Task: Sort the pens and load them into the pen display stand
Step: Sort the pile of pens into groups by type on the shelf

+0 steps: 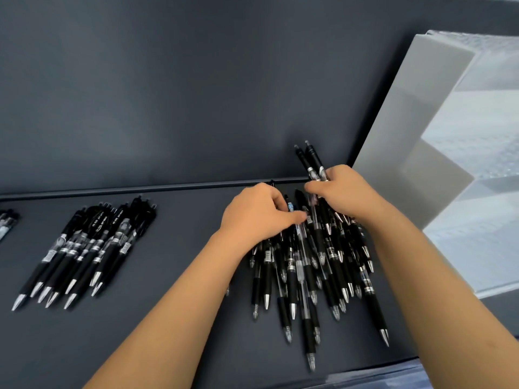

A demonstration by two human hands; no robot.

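Three groups of black pens lie on the dark shelf (174, 276). The right hand (344, 193) is clenched around two black pens (313, 161), their tops jutting above the fist. Directly below both hands spreads the big loose pile (309, 270); the left hand (254, 213) pinches into its top. Well left of the grips lies a sorted bundle (87, 248), with a few more pens (7, 221) at the edge. The white display stand (415, 130) rises just right of the right hand.

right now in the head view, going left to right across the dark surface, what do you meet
A few pens at the left edge → sorted bundle of black pens → left hand → right hand, gripping a few pens over the loose pile → white display stand
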